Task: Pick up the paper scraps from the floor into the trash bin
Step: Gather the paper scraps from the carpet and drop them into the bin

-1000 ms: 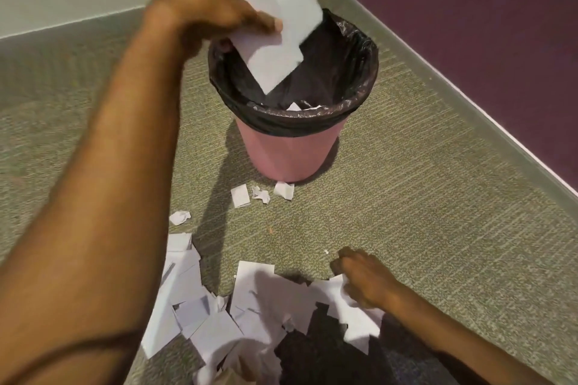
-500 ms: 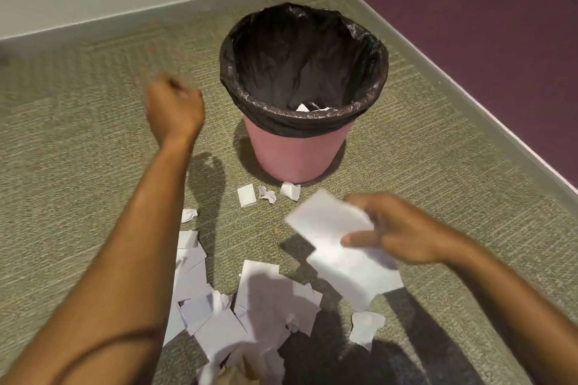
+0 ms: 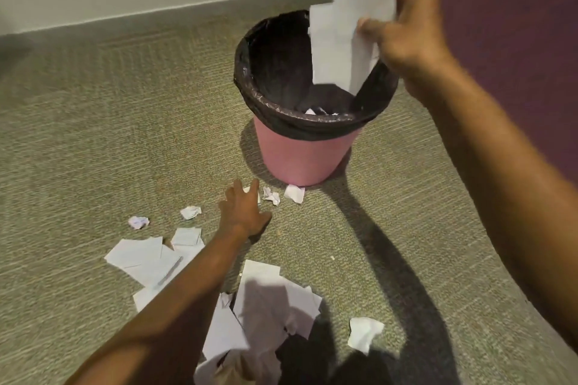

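Note:
A pink trash bin (image 3: 301, 159) with a black liner stands on the carpet, a few white scraps at its bottom. My right hand (image 3: 406, 31) grips large white paper sheets (image 3: 344, 28) that hang over the bin's open mouth. My left hand (image 3: 244, 212) is low on the floor with fingers spread, touching a small scrap just in front of the bin. Two crumpled scraps (image 3: 283, 194) lie beside it at the bin's base. A pile of torn paper (image 3: 266, 306) covers the near floor.
More sheets (image 3: 147, 256) and small crumpled bits (image 3: 138, 222) lie to the left on the green carpet. One scrap (image 3: 362, 333) sits at the lower right. A white wall runs behind the bin and a purple wall along the right.
My right hand has risen from the floor with the sheets to above the bin. My left hand has dropped from mid-air to the scraps at the bin's base.

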`<state>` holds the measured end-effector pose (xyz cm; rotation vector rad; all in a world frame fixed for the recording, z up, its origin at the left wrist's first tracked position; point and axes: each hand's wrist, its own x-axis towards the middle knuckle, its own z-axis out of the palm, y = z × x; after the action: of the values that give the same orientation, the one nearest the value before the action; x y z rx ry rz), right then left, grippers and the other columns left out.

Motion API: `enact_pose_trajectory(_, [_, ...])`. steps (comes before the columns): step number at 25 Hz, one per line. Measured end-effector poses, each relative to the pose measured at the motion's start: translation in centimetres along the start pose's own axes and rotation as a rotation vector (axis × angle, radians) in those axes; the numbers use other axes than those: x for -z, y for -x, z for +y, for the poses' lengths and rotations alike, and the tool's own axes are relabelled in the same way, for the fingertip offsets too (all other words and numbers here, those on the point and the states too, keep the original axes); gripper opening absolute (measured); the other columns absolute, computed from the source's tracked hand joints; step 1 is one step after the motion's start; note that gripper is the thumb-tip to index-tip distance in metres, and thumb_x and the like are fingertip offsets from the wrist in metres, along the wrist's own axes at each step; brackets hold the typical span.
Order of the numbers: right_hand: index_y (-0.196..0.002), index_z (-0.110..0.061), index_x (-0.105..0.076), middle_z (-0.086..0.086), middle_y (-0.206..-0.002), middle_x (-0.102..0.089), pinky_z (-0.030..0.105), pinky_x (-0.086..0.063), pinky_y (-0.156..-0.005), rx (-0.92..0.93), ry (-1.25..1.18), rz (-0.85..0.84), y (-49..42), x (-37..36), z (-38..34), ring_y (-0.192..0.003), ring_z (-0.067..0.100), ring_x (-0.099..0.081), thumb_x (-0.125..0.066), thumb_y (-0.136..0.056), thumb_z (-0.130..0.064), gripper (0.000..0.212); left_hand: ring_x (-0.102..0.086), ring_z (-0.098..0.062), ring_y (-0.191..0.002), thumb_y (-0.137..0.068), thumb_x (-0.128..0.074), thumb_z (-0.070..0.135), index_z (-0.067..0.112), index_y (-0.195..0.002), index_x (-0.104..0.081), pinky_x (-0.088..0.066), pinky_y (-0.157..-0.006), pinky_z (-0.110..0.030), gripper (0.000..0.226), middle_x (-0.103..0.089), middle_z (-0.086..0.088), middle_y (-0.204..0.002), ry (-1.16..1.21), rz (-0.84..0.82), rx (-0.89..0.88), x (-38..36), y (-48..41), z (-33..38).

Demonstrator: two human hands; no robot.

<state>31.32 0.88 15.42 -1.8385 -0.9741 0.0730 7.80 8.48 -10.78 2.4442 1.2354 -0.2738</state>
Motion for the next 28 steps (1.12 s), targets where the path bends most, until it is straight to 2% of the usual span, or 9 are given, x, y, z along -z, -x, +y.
enact_pose_trajectory(3, [-0.101,-0.017,-0.065,0.004,-0.097,-0.068,0.044,-0.057,-0.086,-0.110,0.226,-0.217,-0.5,-1.9,2.0,-0.093,0.020,-0.067,-0.068,-0.079,0.002,0.028,-0.019,-0.041,-0.139,-0.079,-0.066,0.057,0.027,-0.145,-0.023,-0.031,-0.104,-0.062,0.084,-0.014,-0.021,-0.153,0.002,0.004,-0.030,-0.3,-0.6,1.1])
enact_pose_trajectory(8, [-0.088,-0.013,-0.068,-0.002,-0.076,-0.067,0.031,-0.056,-0.061,0.123,0.065,-0.109,3.7,-0.1,-1.0,-0.067,0.011,-0.065,-0.065,-0.084,-0.006,0.009,-0.020,-0.042,-0.141,-0.083,-0.058,0.063,0.028,-0.142,-0.030,-0.033,-0.103,-0.062,0.075,-0.014,-0.019,-0.156,-0.145,-0.073,-0.089,-1.3,-1.3,1.9])
enact_pose_trajectory(10, [-0.089,-0.002,-0.067,0.003,-0.072,-0.067,0.028,-0.051,-0.053,0.095,-0.124,-0.381,7.3,1.3,-2.3,-0.058,0.012,-0.062,-0.065,-0.088,-0.002,0.003,-0.026,-0.041,-0.138,-0.087,-0.056,0.058,0.026,-0.140,-0.033,-0.035,-0.102,-0.059,0.066,-0.020,-0.019,-0.153,-0.210,-0.054,-0.127,-1.9,-1.3,1.9])
enact_pose_trajectory(12, [-0.097,-0.002,-0.068,0.007,-0.081,-0.070,0.024,-0.054,-0.058,-0.057,-0.082,-0.793,11.4,1.7,-1.1,-0.064,0.011,-0.064,-0.066,-0.090,-0.004,0.007,-0.033,-0.040,-0.132,-0.093,-0.053,0.049,0.021,-0.138,-0.039,-0.038,-0.100,-0.055,0.055,-0.029,-0.019,-0.148,-0.239,-0.002,-0.163,-2.1,-1.5,1.9])
enact_pose_trajectory(15, [-0.117,-0.017,-0.063,0.001,-0.109,-0.068,0.032,-0.056,-0.076,-0.257,0.361,-1.318,19.6,-0.1,4.9,-0.094,0.016,-0.067,-0.071,-0.088,-0.023,0.031,-0.042,-0.036,-0.122,-0.096,-0.055,0.027,0.015,-0.136,-0.046,-0.047,-0.094,-0.048,0.043,-0.041,-0.018,-0.137,-0.256,0.071,-0.262,-2.1,-1.7,2.2])
enact_pose_trajectory(17, [-0.131,-0.022,-0.051,0.005,-0.130,-0.055,0.043,-0.052,-0.089,-0.341,0.662,-1.484,25.7,-1.4,8.4,-0.110,0.028,-0.060,-0.076,-0.082,-0.034,0.057,-0.046,-0.035,-0.118,-0.092,-0.058,0.008,0.013,-0.135,-0.048,-0.050,-0.090,-0.045,0.045,-0.047,-0.017,-0.132,-0.197,0.081,-0.285,-2.1,-1.6,2.7])
enact_pose_trajectory(20, [-0.138,-0.021,-0.036,0.012,-0.141,-0.033,0.043,-0.053,-0.089,-0.457,0.767,-1.344,33.1,-2.1,11.0,-0.105,0.032,-0.060,-0.078,-0.078,-0.024,0.073,-0.054,-0.030,-0.109,-0.088,-0.060,-0.005,0.011,-0.128,-0.057,-0.053,-0.084,-0.038,0.044,-0.056,-0.014,-0.121,-0.170,0.119,-0.312,-2.1,-1.3,3.4])
enact_pose_trajectory(24, [-0.128,-0.013,-0.041,0.014,-0.138,-0.032,0.042,-0.052,-0.083,-0.339,0.816,-1.173,36.5,-3.1,12.3,-0.097,0.030,-0.062,-0.055,-0.092,-0.004,0.040,-0.059,-0.027,-0.097,-0.085,-0.062,-0.008,0.011,-0.115,-0.067,-0.055,-0.077,-0.035,0.036,-0.059,-0.011,-0.113,-0.134,0.131,-0.286,-1.8,-1.2,2.6])
enact_pose_trajectory(28, [-0.104,-0.013,-0.055,0.003,-0.119,-0.049,0.021,-0.040,-0.060,-0.257,0.744,-1.144,34.2,-2.6,12.1,-0.080,0.017,-0.059,-0.052,-0.090,0.000,0.020,-0.057,-0.026,-0.092,-0.086,-0.062,-0.003,0.016,-0.100,-0.071,-0.051,-0.069,-0.035,0.025,-0.059,-0.008,-0.104,-0.090,0.156,-0.231,-1.6,-0.8,1.3])
